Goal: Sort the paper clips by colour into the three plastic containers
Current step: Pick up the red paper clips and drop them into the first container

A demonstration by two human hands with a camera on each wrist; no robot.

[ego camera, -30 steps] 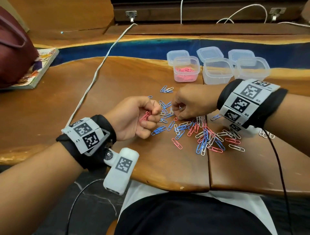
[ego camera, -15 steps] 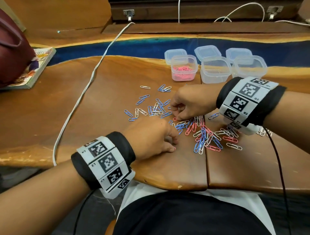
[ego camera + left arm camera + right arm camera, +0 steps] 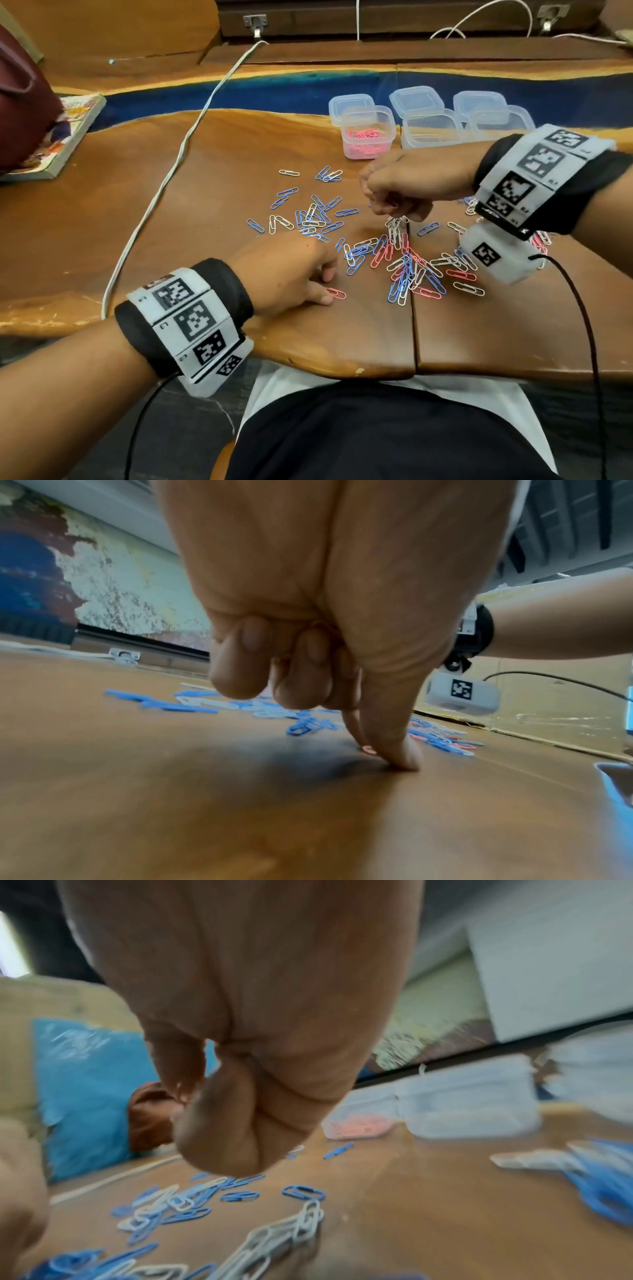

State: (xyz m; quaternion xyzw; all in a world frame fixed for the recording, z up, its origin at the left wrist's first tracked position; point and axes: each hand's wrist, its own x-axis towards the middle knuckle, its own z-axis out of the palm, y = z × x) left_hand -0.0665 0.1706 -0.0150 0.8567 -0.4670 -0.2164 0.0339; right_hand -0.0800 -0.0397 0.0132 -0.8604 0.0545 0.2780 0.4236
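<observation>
Sorting is underway but, by my reckoning, nowhere near half done. Farthest left among the task's things, a loose scatter of blue and white clips (image 3: 310, 219) lies on the wooden table (image 3: 171, 212), none of it sorted yet. Just nearer the table's front edge, the left hand (image 3: 291, 274) is pressed low, its outer fingers curled under while thumb and forefinger come down on a single pink clip (image 3: 336, 293); the left wrist view shows the pink loop pinned at the fingertips (image 3: 394, 750), so the hand is pinching or about to lift that clip. To the right sits the main mixed heap (image 3: 411, 270) of pink, blue and white clips, the largest share of the work left. Above it the right hand (image 3: 407, 185) is raised off the table and clenched around a dangling bunch of white clips (image 3: 395, 228); the right wrist view is too blurred to add detail. Behind, the left container (image 3: 366, 118) holds a layer of pink clips, while the middle container (image 3: 430, 128) and the right container (image 3: 500, 121) look empty, with three lids (image 3: 416, 97) lying behind them. So pink has been started, with pink clips yet on the table; white and blue have no clips binned.
</observation>
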